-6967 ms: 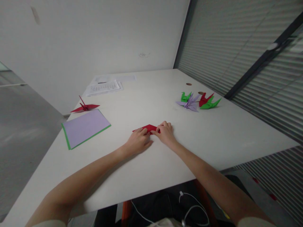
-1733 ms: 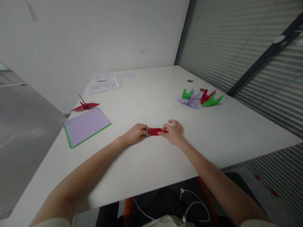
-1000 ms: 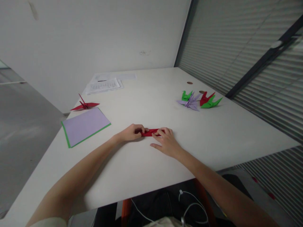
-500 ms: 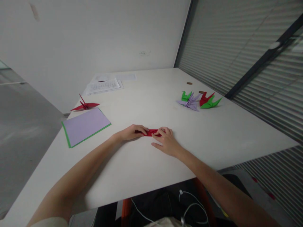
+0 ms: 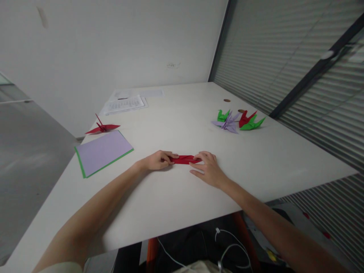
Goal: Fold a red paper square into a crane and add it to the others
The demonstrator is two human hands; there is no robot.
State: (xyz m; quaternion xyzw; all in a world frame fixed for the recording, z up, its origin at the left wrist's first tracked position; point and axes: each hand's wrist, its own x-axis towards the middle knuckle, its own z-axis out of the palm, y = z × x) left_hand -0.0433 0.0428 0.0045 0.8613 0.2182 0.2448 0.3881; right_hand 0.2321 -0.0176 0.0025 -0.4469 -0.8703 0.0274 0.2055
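Note:
A narrow folded strip of red paper (image 5: 184,159) lies flat on the white table (image 5: 176,204), a little in front of me. My left hand (image 5: 156,161) pins the strip's left end with curled, closed fingertips. My right hand (image 5: 209,168) presses on the strip's right end, fingers stretched forward and laid flat, thumb out to the side.
A stack of lilac and green paper sheets (image 5: 102,152) lies at the left, a finished red crane (image 5: 101,127) behind it. Green, lilac and red cranes (image 5: 239,121) stand in a group at the right. Printed papers (image 5: 125,104) lie at the back. Cables (image 5: 227,250) hang below the table's near edge.
My right hand has slid to the right along the red strip, uncovering more of it. My left hand has stayed on the left end.

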